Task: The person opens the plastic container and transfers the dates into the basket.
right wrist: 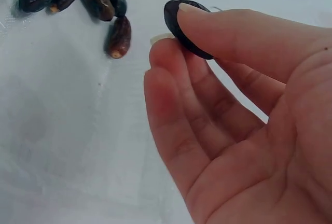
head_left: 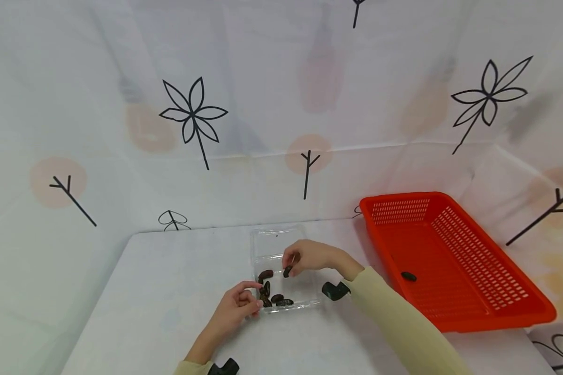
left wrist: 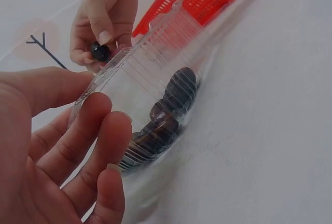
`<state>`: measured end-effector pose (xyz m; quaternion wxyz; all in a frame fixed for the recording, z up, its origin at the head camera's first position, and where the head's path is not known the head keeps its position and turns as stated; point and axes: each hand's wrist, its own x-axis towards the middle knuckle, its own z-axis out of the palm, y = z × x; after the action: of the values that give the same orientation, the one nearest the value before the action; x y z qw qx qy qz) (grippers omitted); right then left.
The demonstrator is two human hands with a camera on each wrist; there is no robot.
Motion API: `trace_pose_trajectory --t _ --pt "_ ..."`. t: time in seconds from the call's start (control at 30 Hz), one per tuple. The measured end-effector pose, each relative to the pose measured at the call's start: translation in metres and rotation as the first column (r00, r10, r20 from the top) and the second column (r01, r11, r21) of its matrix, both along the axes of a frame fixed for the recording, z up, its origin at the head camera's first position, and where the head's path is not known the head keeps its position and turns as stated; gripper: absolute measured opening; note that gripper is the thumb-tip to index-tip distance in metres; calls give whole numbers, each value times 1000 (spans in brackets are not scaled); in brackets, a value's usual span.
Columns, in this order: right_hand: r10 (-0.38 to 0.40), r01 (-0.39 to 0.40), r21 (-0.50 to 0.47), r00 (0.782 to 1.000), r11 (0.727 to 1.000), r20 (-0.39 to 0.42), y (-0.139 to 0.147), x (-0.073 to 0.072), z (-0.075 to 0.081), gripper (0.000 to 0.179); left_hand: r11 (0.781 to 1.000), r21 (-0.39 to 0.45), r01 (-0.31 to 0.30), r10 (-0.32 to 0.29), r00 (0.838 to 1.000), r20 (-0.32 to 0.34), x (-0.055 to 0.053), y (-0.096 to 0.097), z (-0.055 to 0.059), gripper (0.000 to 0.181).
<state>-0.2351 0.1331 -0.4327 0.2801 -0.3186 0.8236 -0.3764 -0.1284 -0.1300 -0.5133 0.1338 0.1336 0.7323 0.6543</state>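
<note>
A clear plastic box (head_left: 305, 292) with its lid tipped back lies on the table, several dark brown dates (head_left: 266, 274) along its left and front sides. My left hand (head_left: 236, 308) grips the box at its near left corner, thumb and fingers at the rim in the left wrist view. Over the box, my right hand (head_left: 311, 255) pinches one dark date (right wrist: 173, 18) between thumb and fingertips. That date is off the box floor, while the others lie grouped at the upper left of the right wrist view.
To the right stands a red perforated basket (head_left: 478, 245) with a single date (head_left: 408, 276) on its floor. A white cloth (head_left: 169, 281) covers the table, and a patterned cloth (head_left: 262, 104) hangs behind it. Dark wrist bands (head_left: 335, 291) show at both sleeves.
</note>
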Motion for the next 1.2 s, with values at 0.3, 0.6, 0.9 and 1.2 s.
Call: trace_pose_trajectory --t 0.3,0.6,0.9,1.2 --pt "-99 94 -87 994 992 -46 21 6 15 12 1000 -19 0 0 1000 -8 0 -1 0 43" --pt "-221 209 -115 970 971 -101 59 8 34 12 1000 7 13 -13 1000 -21 -1 -3 -3 43" --pt "-378 363 -151 921 919 -88 108 21 56 16 1000 -3 -24 24 1000 10 -1 1 -3 43" --pt "-486 457 -228 870 860 -87 166 29 59 17 999 24 -43 43 999 17 -1 4 -10 43"
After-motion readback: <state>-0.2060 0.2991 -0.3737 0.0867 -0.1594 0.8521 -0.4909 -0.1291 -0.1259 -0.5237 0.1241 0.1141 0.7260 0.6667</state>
